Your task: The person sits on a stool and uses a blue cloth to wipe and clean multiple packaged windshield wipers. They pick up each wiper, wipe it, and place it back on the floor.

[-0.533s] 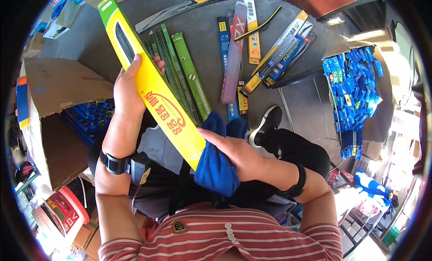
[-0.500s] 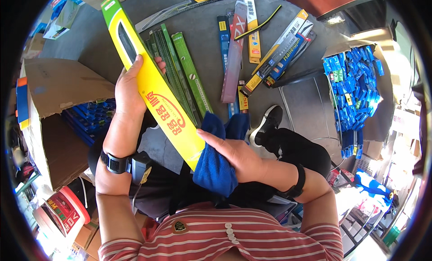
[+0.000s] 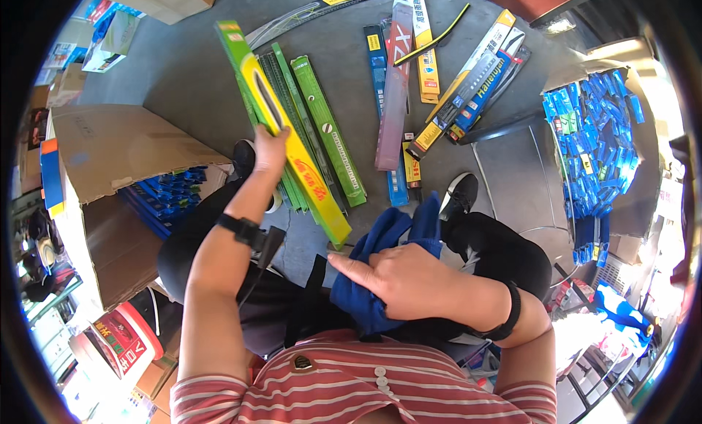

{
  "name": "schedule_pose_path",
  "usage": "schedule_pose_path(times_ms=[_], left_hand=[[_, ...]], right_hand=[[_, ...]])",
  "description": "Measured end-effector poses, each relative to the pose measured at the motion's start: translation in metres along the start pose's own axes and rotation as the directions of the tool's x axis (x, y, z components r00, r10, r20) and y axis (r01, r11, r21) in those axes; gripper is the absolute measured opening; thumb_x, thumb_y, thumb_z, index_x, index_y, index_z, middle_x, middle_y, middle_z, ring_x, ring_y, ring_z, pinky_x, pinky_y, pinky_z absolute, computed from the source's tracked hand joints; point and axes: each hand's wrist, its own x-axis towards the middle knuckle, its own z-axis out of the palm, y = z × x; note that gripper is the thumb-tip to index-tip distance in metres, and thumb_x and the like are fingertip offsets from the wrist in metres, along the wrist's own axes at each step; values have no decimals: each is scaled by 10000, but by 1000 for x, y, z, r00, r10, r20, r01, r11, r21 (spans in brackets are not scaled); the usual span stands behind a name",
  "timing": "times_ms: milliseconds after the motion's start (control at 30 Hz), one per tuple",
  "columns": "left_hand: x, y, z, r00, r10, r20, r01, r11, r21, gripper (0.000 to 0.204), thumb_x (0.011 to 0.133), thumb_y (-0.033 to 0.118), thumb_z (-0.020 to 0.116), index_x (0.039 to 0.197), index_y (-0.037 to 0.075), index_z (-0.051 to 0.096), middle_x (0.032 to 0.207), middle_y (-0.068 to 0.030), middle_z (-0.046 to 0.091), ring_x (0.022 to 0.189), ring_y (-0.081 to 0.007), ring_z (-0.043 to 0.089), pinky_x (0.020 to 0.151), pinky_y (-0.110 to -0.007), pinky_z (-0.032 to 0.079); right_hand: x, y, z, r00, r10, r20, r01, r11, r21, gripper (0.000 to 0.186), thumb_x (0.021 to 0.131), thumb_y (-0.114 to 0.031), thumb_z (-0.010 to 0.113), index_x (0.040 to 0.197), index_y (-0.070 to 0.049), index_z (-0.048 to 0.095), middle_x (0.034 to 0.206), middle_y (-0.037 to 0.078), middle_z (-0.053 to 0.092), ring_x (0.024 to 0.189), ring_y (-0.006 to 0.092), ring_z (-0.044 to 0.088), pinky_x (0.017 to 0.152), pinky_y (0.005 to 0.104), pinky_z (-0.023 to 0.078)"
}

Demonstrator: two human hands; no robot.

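A long yellow-and-green box point(image 3: 292, 157) slants over the green boxes point(image 3: 333, 146) on the floor, with the fingers of my left hand point(image 3: 270, 146) closed round its middle. My right hand point(image 3: 391, 274) grips a bunched blue cloth point(image 3: 358, 303) above my lap, its index finger stretched out to the left below the box's near end. The box's near end stands apart from the cloth. My right hand's other fingers are bent over the cloth and partly hidden by the back of the hand.
Long blue, pink and yellow packages point(image 3: 398, 80) lie ahead on the grey floor point(image 3: 190, 87). An open cardboard carton point(image 3: 131, 139) of blue packs stands at left, another point(image 3: 629, 204) at right. A red-and-white bucket point(image 3: 110, 343) is at lower left, a metal rack point(image 3: 585, 373) at lower right.
My left hand has carried the box forward and to the right, away from the cloth, turning its green side into view. My right hand has moved slightly down with the cloth.
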Motion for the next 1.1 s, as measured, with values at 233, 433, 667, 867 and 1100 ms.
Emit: schedule_pose_path(times_ms=[233,433,667,867,1100], left_hand=[[-14,-53,83,994,-60,-89,88,934,346,429,840,240,614,1067,-64,415,930,-297,586,878,-453,575,760,-491,444],[-9,-49,110,967,-254,6,221,851,477,317,844,165,585,988,-31,381,878,-261,559,816,-427,576,709,-497,461],[4,-48,130,997,-15,-78,62,753,656,550,806,92,590,1293,37,341,1017,-240,465,806,-394,569,673,-458,492],[32,-53,132,982,-108,156,-92,452,888,566,815,127,567,1354,178,400,1009,-181,502,757,-317,588,618,-400,498],[43,-86,132,952,80,295,-304,158,939,478,833,188,537,1300,115,468,942,-130,508,861,-318,534,777,-459,404]], right_hand=[[-1,7,14,998,15,-57,-21,993,-115,603,721,-95,568,1308,-38,443,666,78,545,572,235,558,549,339,452],[-11,19,21,998,41,47,-35,992,-123,560,766,-109,528,1315,-34,447,635,65,531,542,183,539,462,300,429],[-15,25,6,997,65,50,-56,985,-165,575,760,-95,537,1326,-51,451,597,26,474,516,131,478,438,237,376],[-19,29,7,995,97,5,-95,985,-145,552,756,-95,547,1304,-67,486,583,15,448,514,121,461,425,221,355],[-20,33,5,992,126,15,-123,985,-123,544,754,-99,550,1296,-85,502,579,14,444,516,120,459,422,222,346]])
